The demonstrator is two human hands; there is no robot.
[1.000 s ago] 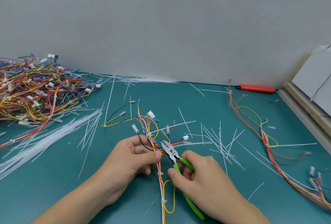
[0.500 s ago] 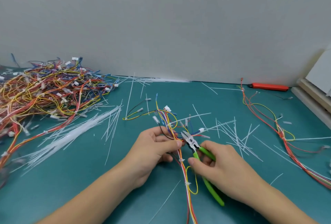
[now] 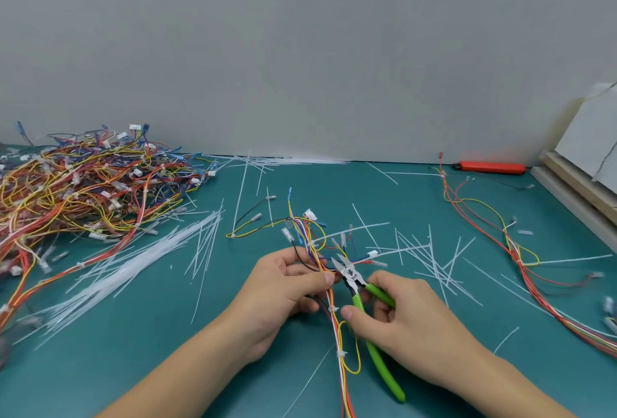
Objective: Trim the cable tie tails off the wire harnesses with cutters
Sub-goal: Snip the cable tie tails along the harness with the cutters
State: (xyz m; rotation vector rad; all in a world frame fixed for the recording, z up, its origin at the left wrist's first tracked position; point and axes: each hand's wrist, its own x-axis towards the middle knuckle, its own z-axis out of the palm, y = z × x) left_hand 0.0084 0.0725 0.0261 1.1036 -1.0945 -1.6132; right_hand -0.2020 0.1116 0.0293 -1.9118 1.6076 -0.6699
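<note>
Left hand (image 3: pixel 283 287) pinched the wire harness (image 3: pixel 334 310) between thumb and fingers, mid-mat, just in front of the person. Right hand (image 3: pixel 397 327) was curled round the green handles of the cutters (image 3: pixel 359 287), blades slightly parted and pointing up-left, right beside the left thumb tip and the bundle. A cable tie tail (image 3: pixel 354 229) stuck out up-right from the fan of wires above the blades.

Main risk: blades that close to the coloured wires could nick insulation or clip a conductor instead of the tail (can't tell if a tail sat between them). Thumb was also near the tips. A cut tail could fly into the loose offcuts (image 3: pixel 430 260) on the mat (image 3: pixel 133 351).
</note>
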